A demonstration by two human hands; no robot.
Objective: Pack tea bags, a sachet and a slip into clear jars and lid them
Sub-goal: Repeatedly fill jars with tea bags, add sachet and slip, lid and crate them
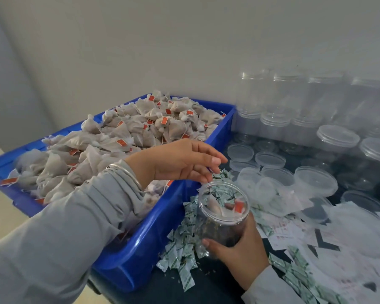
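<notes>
My right hand (239,253) grips a clear open jar (223,218) low on its side, tilted toward me over the dark table. Inside lie tea bags, one showing a red tag (239,206). My left hand (184,161) hovers just above the jar's mouth with loosely curled fingers pointing down; I see nothing held in them. A blue crate (140,249) on the left is heaped with tea bags (119,145). Green-and-white sachets (182,244) are scattered around the jar. White slips (349,233) lie to the right.
Loose clear lids (270,160) lie behind the jar. Empty jars (274,95) are stacked against the wall at the back right, and lidded ones (338,137) stand in front of them. More sachets (298,273) spread along the near right.
</notes>
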